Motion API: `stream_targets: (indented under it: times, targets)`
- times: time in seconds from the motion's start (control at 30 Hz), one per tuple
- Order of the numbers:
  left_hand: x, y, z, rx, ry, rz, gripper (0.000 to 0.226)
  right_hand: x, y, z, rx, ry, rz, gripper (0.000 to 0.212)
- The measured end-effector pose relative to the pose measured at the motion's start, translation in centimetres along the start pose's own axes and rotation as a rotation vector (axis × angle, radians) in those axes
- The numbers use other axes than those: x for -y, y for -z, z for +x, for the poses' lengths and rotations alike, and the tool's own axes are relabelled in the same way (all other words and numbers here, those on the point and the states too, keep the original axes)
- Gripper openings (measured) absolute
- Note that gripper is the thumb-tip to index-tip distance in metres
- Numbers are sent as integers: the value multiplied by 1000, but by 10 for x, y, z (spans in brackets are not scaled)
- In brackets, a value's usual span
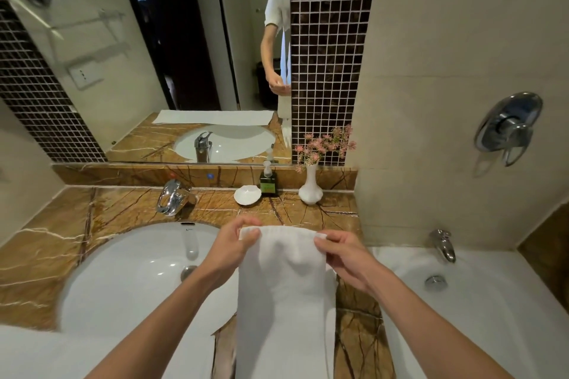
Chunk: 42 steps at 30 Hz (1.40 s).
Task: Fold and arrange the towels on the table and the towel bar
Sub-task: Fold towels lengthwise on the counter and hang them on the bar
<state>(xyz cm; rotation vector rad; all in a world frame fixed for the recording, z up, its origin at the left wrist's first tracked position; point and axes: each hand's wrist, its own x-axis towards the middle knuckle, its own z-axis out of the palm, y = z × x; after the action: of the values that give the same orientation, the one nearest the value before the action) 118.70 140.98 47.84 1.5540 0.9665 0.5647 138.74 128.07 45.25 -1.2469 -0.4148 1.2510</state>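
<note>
Left hand [234, 240] pinches far-left corner of towel [284, 301], fingers closed on cloth. Right hand [341, 251] pinches far-right corner likewise. Towel: white terry, soft, folded into narrow strip, long axis near-far, between both hands, draped over marble counter [123, 212] between sink [138, 271] and tub [477, 301].
</note>
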Motion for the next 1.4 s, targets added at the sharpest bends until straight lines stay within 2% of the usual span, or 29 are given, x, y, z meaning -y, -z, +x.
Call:
stream_targets:
  times: [0.13, 0.23, 0.3, 0.43, 0.57, 0.63, 0.77, 0.87, 1.07, 1.23, 1.33, 1.4]
  targets:
    - [-3, -3, -7, 67, 111, -187, 16, -4, -2, 0, 10, 7, -79, 15]
    - [-3, -1, -7, 76, 160, -212, 19, -4, -2, 1, -30, 41, -153, 17]
    - [2, 1, -6, 62, 100, -89, 17, -3, -3, 2, -67, 67, -156, 16]
    - [12, 3, -4, 33, -195, 298, 9, 3, -9, 2, -116, 128, -183, 7]
    - [11, 3, -1, 42, -238, 393, 19, 8, -12, -1, -99, 142, -231, 8]
    - [8, 3, 1, 18, -210, 368, 22, 11, -12, -2, -92, 142, -229, 9]
    - [6, 4, 8, 9, -252, 408, 11, 13, -11, -3, -114, 152, -233, 8]
    - [7, 5, 12, 24, -252, 421, 12, 12, -8, -1, -146, 144, -231, 7]
    - [7, 9, 11, 101, -197, 257, 16, 7, 5, 5, -270, 133, -251, 7]
    - [-1, 0, 12, -56, -158, 143, 7, 5, 0, 9, -422, 189, -324, 8]
    - [-7, 2, 14, -79, -116, 126, 16, 13, -5, 9, -429, 232, -269, 22]
    - [-15, 6, 12, -83, -129, 157, 10, 21, -10, 8, -414, 236, -248, 31]
